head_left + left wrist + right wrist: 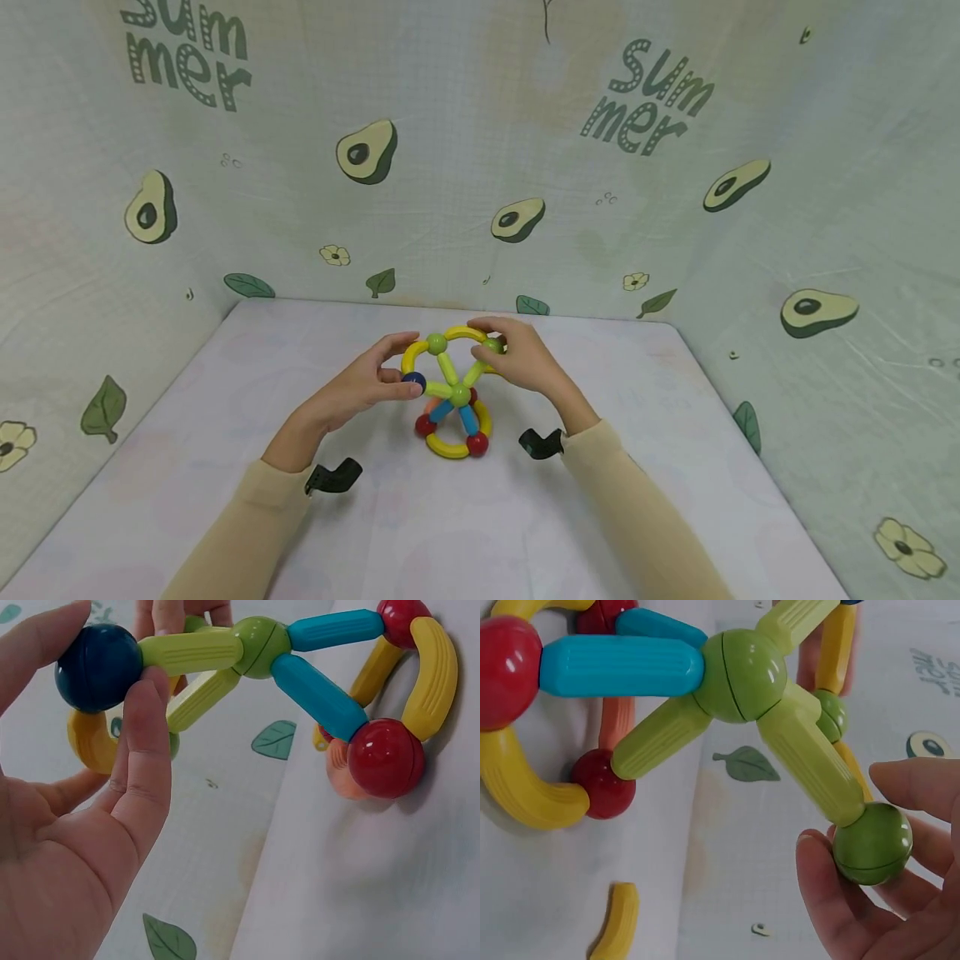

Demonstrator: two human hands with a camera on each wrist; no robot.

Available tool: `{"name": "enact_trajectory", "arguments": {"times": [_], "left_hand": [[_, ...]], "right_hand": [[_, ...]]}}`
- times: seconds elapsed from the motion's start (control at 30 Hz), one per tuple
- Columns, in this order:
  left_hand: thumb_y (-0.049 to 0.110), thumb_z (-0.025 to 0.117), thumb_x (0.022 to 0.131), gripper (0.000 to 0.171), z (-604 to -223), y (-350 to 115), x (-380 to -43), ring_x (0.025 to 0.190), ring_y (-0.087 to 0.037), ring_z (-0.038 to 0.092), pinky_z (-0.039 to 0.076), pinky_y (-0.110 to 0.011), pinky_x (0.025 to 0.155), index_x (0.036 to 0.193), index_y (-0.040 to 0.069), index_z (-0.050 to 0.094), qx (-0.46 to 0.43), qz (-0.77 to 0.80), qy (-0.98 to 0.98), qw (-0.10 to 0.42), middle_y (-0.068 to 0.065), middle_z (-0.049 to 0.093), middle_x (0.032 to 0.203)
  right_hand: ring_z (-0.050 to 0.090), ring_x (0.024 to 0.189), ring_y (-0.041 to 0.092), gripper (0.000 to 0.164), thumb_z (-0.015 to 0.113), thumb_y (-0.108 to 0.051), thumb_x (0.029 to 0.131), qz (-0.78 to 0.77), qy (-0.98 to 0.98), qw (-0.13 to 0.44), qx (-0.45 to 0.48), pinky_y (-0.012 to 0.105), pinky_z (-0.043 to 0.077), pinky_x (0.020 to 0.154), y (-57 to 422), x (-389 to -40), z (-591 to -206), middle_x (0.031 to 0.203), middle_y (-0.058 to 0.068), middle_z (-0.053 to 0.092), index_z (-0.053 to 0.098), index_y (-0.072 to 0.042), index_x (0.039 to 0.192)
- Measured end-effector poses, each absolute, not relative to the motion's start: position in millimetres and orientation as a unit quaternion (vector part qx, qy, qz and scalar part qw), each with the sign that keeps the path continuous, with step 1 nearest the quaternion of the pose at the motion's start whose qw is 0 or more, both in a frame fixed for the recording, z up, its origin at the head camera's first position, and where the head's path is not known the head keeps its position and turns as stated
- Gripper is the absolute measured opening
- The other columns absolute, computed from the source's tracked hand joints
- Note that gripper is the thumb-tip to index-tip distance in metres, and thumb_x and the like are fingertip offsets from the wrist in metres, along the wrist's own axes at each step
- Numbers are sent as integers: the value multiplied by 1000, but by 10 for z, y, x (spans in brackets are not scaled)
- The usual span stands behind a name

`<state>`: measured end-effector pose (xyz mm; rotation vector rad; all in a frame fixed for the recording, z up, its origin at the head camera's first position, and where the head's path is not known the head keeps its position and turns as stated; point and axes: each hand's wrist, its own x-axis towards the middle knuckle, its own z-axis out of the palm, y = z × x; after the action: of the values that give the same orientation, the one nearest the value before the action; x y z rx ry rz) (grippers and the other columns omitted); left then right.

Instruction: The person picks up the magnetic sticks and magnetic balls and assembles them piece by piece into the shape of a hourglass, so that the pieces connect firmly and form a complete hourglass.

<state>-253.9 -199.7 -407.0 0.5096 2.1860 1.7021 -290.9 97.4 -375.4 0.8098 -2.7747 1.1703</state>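
Observation:
A magnetic ball-and-stick model stands on the table, with a green ball [459, 394] at its middle. Blue sticks [468, 419] run down from it to red balls [477, 444] in a low ring with yellow curved sticks [447, 451]. Light green sticks [814, 761] rise to an upper arc of yellow curved sticks [465, 332] and balls. My left hand [356, 379] pinches the dark blue ball [99, 667] at the arc's left end. At the right end, my right hand [521, 354] grips a green ball [873, 844] between thumb and fingers.
A loose yellow curved stick [616, 922] lies on the table beside the model in the right wrist view. Behind the pale table [420, 533] hangs a cloth [450, 167] printed with avocados and leaves, which also covers both sides.

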Motion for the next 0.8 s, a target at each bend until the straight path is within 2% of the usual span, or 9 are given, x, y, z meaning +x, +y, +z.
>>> {"name": "enact_trajectory", "arguments": {"times": [0.17,0.33,0.43,0.53,0.67,0.8], "left_hand": [[32,84,94,100,-4069,-1978,-2523,111,-29,68,41,-64,116,170,30,18,184,595,762,177,-12,19,173],[31,84,94,103,-4087,-1946,-2513,106,-31,65,49,-53,111,171,30,16,197,597,753,195,-12,11,177],[30,84,94,101,-4098,-1931,-2511,101,-31,64,51,-46,105,170,32,17,206,602,743,206,-9,17,174],[31,80,97,96,-4099,-1925,-2513,104,-30,65,46,-51,111,170,31,17,211,604,738,213,-6,25,170],[33,73,102,89,-4087,-1928,-2517,110,-31,66,34,-63,121,171,28,17,210,602,741,210,-5,31,167],[30,74,101,89,-4077,-1937,-2514,105,-29,66,35,-61,120,170,29,18,205,603,743,208,-4,29,168]], "right_hand": [[69,104,22,47,72,-20,102,426,-873,10,238,33,62,82,1010,-2799,-3850,136,2,67,62,-17,148],[72,93,22,49,72,-11,102,480,-848,9,224,31,64,78,1005,-2741,-3956,127,6,67,60,-17,149],[71,91,22,49,72,-9,102,498,-839,18,219,30,64,77,1000,-2724,-4011,128,9,66,61,-16,149],[72,91,22,49,73,-9,101,507,-834,29,214,30,64,79,1004,-2717,-4054,129,9,66,62,-18,148],[73,92,22,49,75,-11,101,517,-829,43,211,32,63,82,1009,-2719,-4091,130,7,67,63,-19,147],[74,93,21,47,75,-13,101,523,-825,47,210,34,63,84,1005,-2734,-4110,130,6,68,64,-19,146]]}}
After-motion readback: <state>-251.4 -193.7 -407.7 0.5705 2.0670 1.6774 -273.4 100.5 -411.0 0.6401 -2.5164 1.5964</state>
